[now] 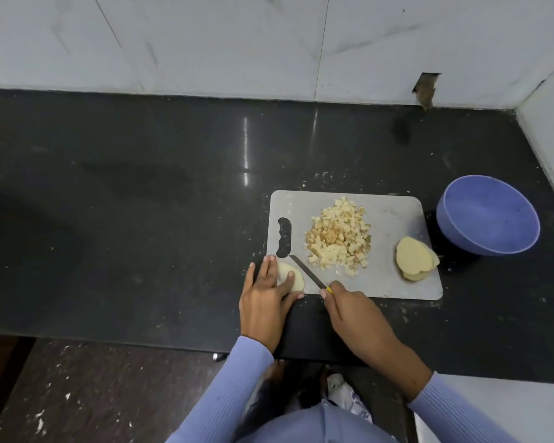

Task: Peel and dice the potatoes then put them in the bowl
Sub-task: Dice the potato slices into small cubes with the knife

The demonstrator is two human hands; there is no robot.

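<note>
On the dark polished stone tabletop [141,203] lies a pale grey rectangular plastic cutting board [394,215] with a handle hole at its left end. My left hand [266,298] rests with straight fingers on a flat pale yellow slice of peeled potato [296,279], which sits at the near left corner of the board; my fingers press it down and my thumb lies along its near side. My right hand [352,310] is closed around the yellow handle of a small knife [307,271]. The thin blade of the knife points away from me toward the handle hole, and it lies just beside the right side of the slice. In the middle of the board is a heap of small diced potato cubes [338,233]. Near the right edge of the board is a short stack of more potato slices [414,259]. A round blue plastic bowl [488,214] stands on the tabletop just beside the right edge of the board, and I see nothing inside it.
</note>
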